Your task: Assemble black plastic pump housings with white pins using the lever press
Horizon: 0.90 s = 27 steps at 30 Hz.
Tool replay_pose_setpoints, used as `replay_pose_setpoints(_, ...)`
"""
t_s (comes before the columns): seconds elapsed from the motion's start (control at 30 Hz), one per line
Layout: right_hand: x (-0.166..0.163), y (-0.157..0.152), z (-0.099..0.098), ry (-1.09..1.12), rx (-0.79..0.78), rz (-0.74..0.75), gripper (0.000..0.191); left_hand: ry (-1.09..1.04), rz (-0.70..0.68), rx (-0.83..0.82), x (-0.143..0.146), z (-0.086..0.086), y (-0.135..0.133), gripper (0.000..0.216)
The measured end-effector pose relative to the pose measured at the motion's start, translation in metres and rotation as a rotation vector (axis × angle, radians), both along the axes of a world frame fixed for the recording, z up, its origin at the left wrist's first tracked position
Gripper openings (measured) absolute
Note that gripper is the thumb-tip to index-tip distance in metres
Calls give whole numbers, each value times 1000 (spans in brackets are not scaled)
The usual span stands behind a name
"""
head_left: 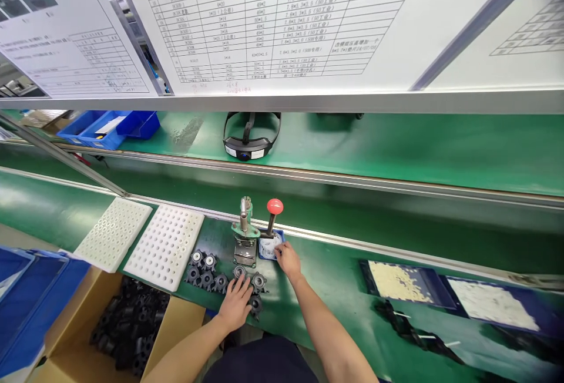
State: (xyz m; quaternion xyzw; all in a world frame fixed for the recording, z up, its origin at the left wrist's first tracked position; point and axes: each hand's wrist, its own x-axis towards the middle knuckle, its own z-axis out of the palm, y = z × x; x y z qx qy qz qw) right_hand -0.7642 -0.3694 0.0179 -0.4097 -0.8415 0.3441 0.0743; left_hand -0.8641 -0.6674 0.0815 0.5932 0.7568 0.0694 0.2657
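Resting flat with fingers spread, the left hand (235,303) lies on a cluster of black gear-like parts (207,271) on the green bench, not gripping any. Right hand (288,258) reaches into the small blue tray (269,246) beside the red-knobbed hand press (251,233), fingertips pinching at the white bits inside, though honestly can't tell if it's got one.

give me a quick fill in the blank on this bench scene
1. The press lever has a ____ knob.
2. The left hand rests on the black ____ on the mat.
3. The right hand reaches into a small ____ tray.
4. Two white perforated ____ lie left of the press.

Missing words: red; parts; blue; trays
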Motion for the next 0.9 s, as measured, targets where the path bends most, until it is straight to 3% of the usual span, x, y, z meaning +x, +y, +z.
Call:
replay_pose_setpoints(0.2, -2, 4, 3, 139, -41, -51, 24, -82, -84, -1, 0, -12, 10, 70)
replay_pose_setpoints(0.33, 10, 1, 3, 272, -88, -194, 37, -108, -82, -16, 0, -17, 10, 72)
replay_pose_setpoints(0.43, 22, -18, -1, 351, -175, -281, 49, -118, -76, -2, -1, -15, 9, 71)
replay_pose_setpoints(0.53, 32, -51, -9, 393, -314, -253, 55, -111, -74, 9, -3, -10, 9, 68)
replay_pose_setpoints(0.73, 42, -106, -36, 278, -573, -114, 45, -87, -59, 27, -7, -7, 9, 62)
replay_pose_setpoints(0.9, 45, -119, -46, 207, -582, -86, 37, -57, -37, 43, -10, -6, 8, 53)
